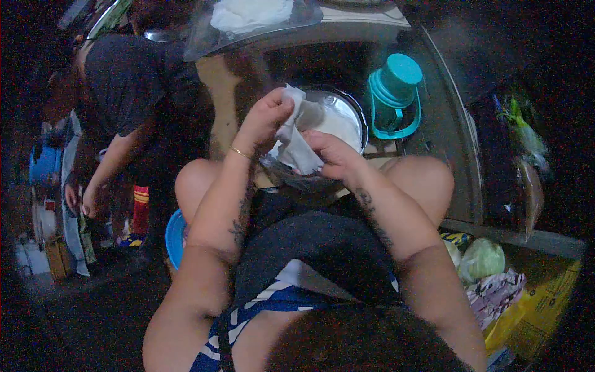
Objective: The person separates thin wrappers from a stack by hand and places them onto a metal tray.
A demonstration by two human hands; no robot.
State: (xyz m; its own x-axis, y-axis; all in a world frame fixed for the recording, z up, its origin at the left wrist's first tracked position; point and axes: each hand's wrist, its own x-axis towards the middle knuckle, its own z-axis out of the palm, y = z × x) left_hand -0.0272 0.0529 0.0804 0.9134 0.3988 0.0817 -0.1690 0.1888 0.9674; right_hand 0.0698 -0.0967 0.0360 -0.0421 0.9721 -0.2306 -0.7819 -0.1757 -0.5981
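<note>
A thin white sheet (pixel 297 139) hangs between my two hands, above a round metal-rimmed bowl (pixel 362 118) with something white inside. My left hand (pixel 269 118) pinches the sheet's upper end, near the bowl's left side. Lower down and to the right, my right hand (pixel 331 154) has its fingers closed on the sheet's other part. The bowl's near side is partly hidden by the sheet and my hands.
A turquoise-lidded jug (pixel 400 77) stands right of the bowl. A tray (pixel 304 15) holding white sheets is at the top. At left, another person (pixel 124 80) bends forward. Cabbage (pixel 482 260) and bags lie lower right; a blue basin (pixel 175 239) sits lower left.
</note>
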